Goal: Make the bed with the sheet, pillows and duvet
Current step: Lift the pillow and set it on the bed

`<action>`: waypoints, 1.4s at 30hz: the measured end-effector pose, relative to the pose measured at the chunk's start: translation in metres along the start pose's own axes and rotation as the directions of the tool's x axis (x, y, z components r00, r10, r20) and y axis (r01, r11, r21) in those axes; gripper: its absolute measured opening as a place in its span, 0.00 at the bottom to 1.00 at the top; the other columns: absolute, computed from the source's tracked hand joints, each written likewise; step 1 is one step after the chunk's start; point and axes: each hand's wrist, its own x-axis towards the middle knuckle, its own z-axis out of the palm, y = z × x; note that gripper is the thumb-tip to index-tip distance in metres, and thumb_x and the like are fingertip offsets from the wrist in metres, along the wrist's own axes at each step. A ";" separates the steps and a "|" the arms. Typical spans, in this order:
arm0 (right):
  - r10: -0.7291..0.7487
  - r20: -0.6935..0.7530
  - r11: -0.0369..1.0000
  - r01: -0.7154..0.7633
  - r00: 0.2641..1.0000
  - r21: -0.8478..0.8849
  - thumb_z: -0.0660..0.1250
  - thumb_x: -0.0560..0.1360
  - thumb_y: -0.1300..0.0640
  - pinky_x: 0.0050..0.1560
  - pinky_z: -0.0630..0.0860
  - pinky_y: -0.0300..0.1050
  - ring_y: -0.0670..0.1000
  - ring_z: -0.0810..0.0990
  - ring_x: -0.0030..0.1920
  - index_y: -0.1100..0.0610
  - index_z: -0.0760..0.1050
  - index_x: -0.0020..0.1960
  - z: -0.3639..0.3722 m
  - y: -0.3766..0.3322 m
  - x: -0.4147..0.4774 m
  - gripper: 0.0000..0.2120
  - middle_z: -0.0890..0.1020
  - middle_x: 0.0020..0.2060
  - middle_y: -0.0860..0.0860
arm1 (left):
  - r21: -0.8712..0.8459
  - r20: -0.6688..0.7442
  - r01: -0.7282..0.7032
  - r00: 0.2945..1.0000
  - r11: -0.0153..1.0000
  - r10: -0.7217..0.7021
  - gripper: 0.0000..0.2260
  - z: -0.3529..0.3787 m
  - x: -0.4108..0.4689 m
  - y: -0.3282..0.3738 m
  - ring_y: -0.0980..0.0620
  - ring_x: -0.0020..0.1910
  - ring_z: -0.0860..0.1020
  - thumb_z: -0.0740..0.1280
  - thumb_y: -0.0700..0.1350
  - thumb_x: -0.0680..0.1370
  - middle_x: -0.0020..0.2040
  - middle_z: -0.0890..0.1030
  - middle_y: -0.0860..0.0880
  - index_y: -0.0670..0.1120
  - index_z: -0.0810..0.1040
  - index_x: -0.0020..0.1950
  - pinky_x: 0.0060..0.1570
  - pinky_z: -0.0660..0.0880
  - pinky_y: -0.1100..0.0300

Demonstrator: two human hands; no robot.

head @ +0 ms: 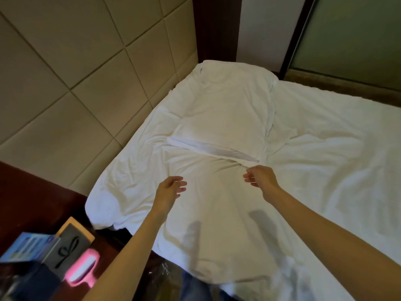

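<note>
Hovering over rumpled bedding [217,213], left hand [171,189] and right hand [261,179] are held apart, nothing gripped; pillow [225,109] laid by headboard [65,83]; smoothing judged in hand; creases to be pulled flat next.

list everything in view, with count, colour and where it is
pillow: one, white, at the bed's head by the padded wall
bedding: one spread, white, wrinkled, covering the bed
padded wall panels: several, beige, left of the bed
glass panel: one, frosted greenish, top right
nightstand: one, dark red-brown, lower left
blue box: one, on the nightstand
grey card: one, orange-rimmed, on the nightstand
pink object: one, pink and white, on the nightstand
left hand: bare, open, above the bedding
right hand: bare, fingers relaxed, near the pillow's corner
</note>
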 end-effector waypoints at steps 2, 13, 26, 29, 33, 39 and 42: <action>-0.002 -0.047 1.000 0.003 0.999 0.020 0.62 0.75 0.62 0.45 0.75 0.44 0.53 0.81 0.41 0.60 0.76 0.50 0.002 -0.010 0.015 0.06 0.83 0.43 0.57 | 0.025 0.018 -0.019 1.000 1.000 0.019 0.09 0.002 0.025 0.012 0.47 0.51 0.81 0.60 0.39 0.80 0.52 0.82 0.45 0.42 0.77 0.58 0.52 0.74 0.57; 0.109 -0.245 0.989 -0.081 0.964 0.123 0.64 0.76 0.62 0.45 0.73 0.46 0.56 0.78 0.43 0.61 0.74 0.47 0.023 -0.078 0.128 0.03 0.80 0.44 0.58 | 0.146 0.143 -0.052 0.989 0.988 0.031 0.09 0.023 0.204 0.087 0.49 0.50 0.80 0.60 0.40 0.80 0.52 0.81 0.46 0.45 0.75 0.57 0.50 0.73 0.57; 0.116 -0.289 0.989 -0.085 0.950 0.118 0.70 0.73 0.55 0.49 0.71 0.48 0.54 0.73 0.47 0.55 0.69 0.58 0.019 -0.162 0.313 0.17 0.75 0.46 0.54 | 0.313 0.061 -0.047 0.998 0.949 0.029 0.15 0.095 0.432 0.164 0.48 0.49 0.74 0.62 0.42 0.79 0.57 0.75 0.46 0.44 0.71 0.66 0.48 0.70 0.59; 0.119 -0.287 0.989 -0.089 0.950 0.117 0.70 0.74 0.54 0.45 0.69 0.44 0.52 0.73 0.44 0.57 0.64 0.68 0.014 -0.171 0.363 0.26 0.73 0.45 0.53 | 0.373 0.037 -0.062 0.998 0.926 0.052 0.18 0.118 0.486 0.173 0.44 0.60 0.74 0.63 0.45 0.79 0.65 0.74 0.44 0.44 0.68 0.69 0.57 0.71 0.55; 0.139 -0.319 0.990 -0.132 0.938 0.042 0.69 0.74 0.49 0.65 0.65 0.53 0.60 0.66 0.69 0.55 0.54 0.75 0.012 -0.172 0.425 0.37 0.64 0.72 0.59 | 0.423 0.030 -0.041 0.999 0.905 0.032 0.26 0.144 0.549 0.172 0.41 0.67 0.70 0.65 0.52 0.78 0.70 0.69 0.41 0.45 0.63 0.73 0.66 0.68 0.50; 0.245 -0.324 0.965 -0.262 0.914 -0.010 0.68 0.72 0.39 0.73 0.56 0.61 0.61 0.55 0.75 0.53 0.39 0.78 0.023 -0.158 0.485 0.49 0.52 0.77 0.56 | 0.663 -0.004 0.003 1.000 0.749 0.000 0.36 0.177 0.610 0.155 0.39 0.69 0.67 0.59 0.67 0.75 0.71 0.68 0.42 0.46 0.59 0.75 0.68 0.61 0.42; 0.257 -0.336 0.961 -0.278 0.906 -0.013 0.70 0.70 0.39 0.71 0.60 0.60 0.62 0.62 0.72 0.55 0.45 0.77 0.038 -0.152 0.497 0.48 0.60 0.74 0.58 | 0.710 -0.060 0.023 0.998 0.703 0.028 0.39 0.187 0.620 0.144 0.38 0.67 0.69 0.56 0.70 0.74 0.68 0.69 0.39 0.41 0.63 0.72 0.66 0.64 0.41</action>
